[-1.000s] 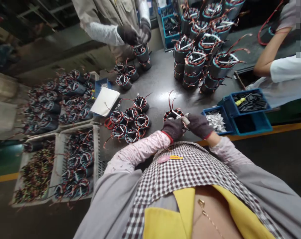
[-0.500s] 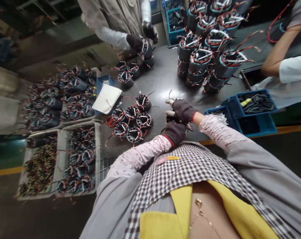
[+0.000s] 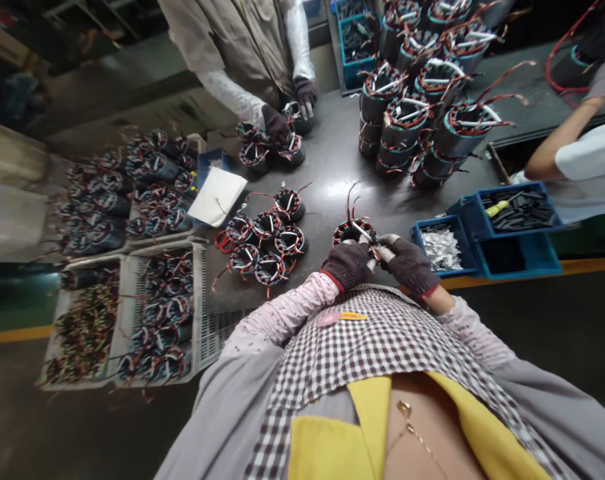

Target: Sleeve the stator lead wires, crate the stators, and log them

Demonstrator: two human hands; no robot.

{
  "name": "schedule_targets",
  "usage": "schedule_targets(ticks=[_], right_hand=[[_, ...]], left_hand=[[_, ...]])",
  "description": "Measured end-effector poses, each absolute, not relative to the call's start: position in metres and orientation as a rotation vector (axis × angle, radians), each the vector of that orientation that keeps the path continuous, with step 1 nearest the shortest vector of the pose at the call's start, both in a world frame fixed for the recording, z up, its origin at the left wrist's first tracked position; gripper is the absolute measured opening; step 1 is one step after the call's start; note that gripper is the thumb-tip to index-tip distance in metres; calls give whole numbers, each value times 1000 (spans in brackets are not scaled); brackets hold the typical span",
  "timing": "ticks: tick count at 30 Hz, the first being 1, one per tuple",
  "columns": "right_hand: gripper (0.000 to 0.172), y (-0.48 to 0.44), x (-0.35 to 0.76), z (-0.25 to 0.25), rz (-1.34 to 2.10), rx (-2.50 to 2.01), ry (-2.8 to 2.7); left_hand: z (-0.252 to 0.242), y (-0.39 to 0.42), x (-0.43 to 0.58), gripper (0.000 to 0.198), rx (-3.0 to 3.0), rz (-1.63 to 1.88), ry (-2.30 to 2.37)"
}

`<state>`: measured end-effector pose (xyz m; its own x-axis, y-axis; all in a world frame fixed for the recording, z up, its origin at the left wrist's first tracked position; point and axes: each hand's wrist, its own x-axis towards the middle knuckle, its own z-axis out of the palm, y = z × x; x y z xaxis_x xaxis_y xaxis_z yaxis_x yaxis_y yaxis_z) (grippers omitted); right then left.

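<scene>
A wound stator coil [image 3: 353, 230] with red wire ends sticking up sits on the dark table right in front of me. My left hand [image 3: 347, 265], in a dark glove, grips its near rim. My right hand [image 3: 408, 265], also gloved, is closed in a pinch at the coil's right edge, where something small and white shows between the fingertips; I cannot make out what it is. A cluster of several similar coils [image 3: 265, 241] lies just to the left.
Blue bins [image 3: 482, 257] with white strips and black sleeves stand at the right. Stacked tall coils [image 3: 422, 113] fill the far table. White crates [image 3: 197, 293] of coils sit at left. One person across handles coils [image 3: 282, 137]; another's arm [image 3: 557, 143] is at right.
My right hand came back from reaching over the coil to pinch at its right edge. The person across lowered both hands onto coils on the table.
</scene>
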<state>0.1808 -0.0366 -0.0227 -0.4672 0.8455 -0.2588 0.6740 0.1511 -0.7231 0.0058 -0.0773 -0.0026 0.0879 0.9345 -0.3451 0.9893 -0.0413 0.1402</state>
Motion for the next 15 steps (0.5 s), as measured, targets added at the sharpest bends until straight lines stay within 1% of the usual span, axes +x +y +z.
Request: schedule_targets(ticks=[4,7,9,11,15], right_hand=[[36,-42,173,6,819,-1519,-2801],[38,-40,177,15,712,-1473,-2943],[39,-36,181,15,721,-1469,-2884],[39,-32,187,13,808,-1462,-2781],[41,-31,201,7,935,-1594,-2600]], left_hand=[[7,-83,-6,64,2025,-78,1825],[14,-93,-22,59,2010,156,1800],[16,-100,-38,59,1971,302,1822],[13,-108,-60,59,1898,430,1919],[-10,-124,-115,53,1591,615,2205]])
